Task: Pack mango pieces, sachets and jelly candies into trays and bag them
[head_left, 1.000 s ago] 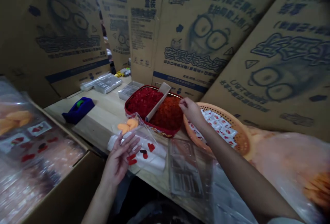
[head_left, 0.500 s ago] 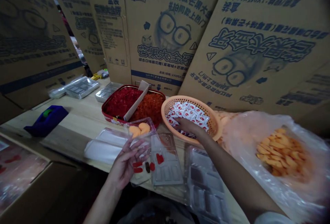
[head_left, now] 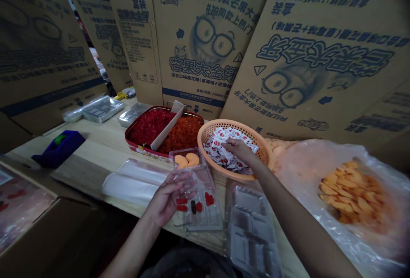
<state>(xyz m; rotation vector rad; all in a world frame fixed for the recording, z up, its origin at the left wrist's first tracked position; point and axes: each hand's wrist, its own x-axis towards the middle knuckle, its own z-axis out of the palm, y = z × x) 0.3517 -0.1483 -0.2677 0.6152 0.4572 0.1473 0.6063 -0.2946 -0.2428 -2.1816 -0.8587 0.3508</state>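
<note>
My left hand (head_left: 171, 194) is closed on the left side of a clear compartment tray (head_left: 205, 179), its fingers seen partly through the plastic. In the tray's far section sit two curved orange candies (head_left: 186, 160). Red pieces (head_left: 209, 199) and a dark piece (head_left: 193, 206) lie in the nearer sections. Over an orange perforated basket (head_left: 265, 152) is my right hand (head_left: 240, 150), thumb and fingertips pinched on a small white sachet. Many more white-and-red sachets (head_left: 221, 152) fill the basket below it.
A red tin (head_left: 137, 147) holds red and orange pieces, split by a cardboard divider (head_left: 168, 126). More empty clear trays (head_left: 253, 226) lie at front right. Orange candies (head_left: 352, 188) fill a plastic bag at right. A blue tape dispenser (head_left: 59, 147) stands left; cardboard boxes (head_left: 205, 56) wall the back.
My left hand and the tray have shifted right. My right hand has lifted slightly from among the sachets, its fingers drawn together into a pinch.
</note>
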